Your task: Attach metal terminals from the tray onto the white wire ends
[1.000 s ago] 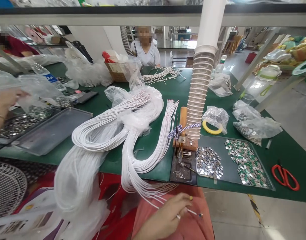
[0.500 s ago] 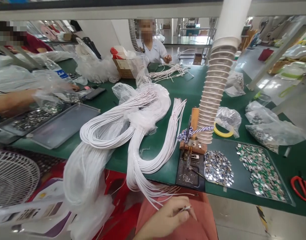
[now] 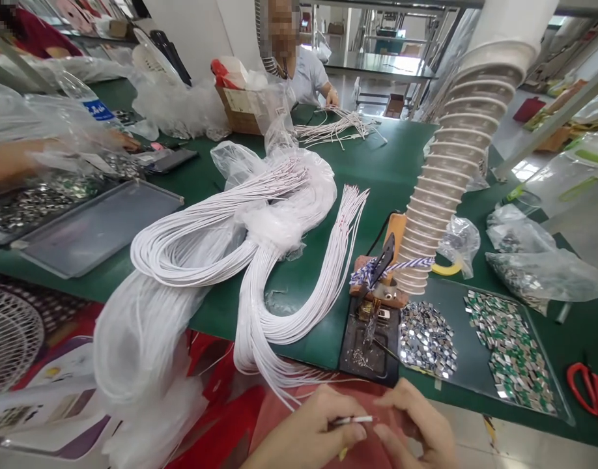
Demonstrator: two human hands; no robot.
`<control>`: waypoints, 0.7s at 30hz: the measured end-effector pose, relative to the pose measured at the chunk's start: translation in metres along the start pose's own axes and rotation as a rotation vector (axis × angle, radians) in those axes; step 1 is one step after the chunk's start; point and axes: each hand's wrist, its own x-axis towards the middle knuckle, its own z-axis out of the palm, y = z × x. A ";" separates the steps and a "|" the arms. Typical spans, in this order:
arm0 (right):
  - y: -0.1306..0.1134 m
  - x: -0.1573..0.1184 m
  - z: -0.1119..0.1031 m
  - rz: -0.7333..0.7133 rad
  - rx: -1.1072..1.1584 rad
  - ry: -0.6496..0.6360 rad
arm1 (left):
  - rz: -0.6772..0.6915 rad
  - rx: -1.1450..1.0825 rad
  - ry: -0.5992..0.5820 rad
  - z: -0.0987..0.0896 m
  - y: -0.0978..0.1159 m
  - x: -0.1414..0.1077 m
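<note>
My left hand point(image 3: 323, 423) is closed in a pinch around a white cable point(image 3: 360, 419), low in the view above my lap. The cable's short end points right, out past my fingertips. Close to that tip is my right hand point(image 3: 421, 426), thumb and forefinger curved and apart, with nothing clearly held between them. Behind my hands, a bent bundle of white cables point(image 3: 289, 326) lies on the green table, some strands hanging over the front edge toward my left hand. A small yellow bit shows under my left hand, too hidden to name.
A soldering iron stand point(image 3: 372, 339) is at the table edge beneath a ribbed extraction hose point(image 3: 455, 156). On the right, a tray point(image 3: 460, 345) holds piles of small metal connectors and boards, with red-handled scissors point(image 3: 589, 391) beyond. An empty tray point(image 3: 98, 228) is left. Two co-workers sit nearby.
My right hand has come into view beside the cable tip. The cable end now shows clearly in my left hand. The view has tilted downward.
</note>
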 end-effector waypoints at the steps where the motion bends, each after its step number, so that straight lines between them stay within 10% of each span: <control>1: 0.006 -0.001 0.002 -0.008 0.012 -0.028 | 0.019 -0.011 -0.037 0.000 -0.002 0.003; 12: 0.003 0.020 0.003 -0.171 0.059 -0.141 | 0.004 0.122 -0.192 0.000 -0.004 0.009; 21: 0.010 0.014 0.007 0.057 0.256 -0.144 | 0.041 0.080 0.004 -0.003 0.014 -0.002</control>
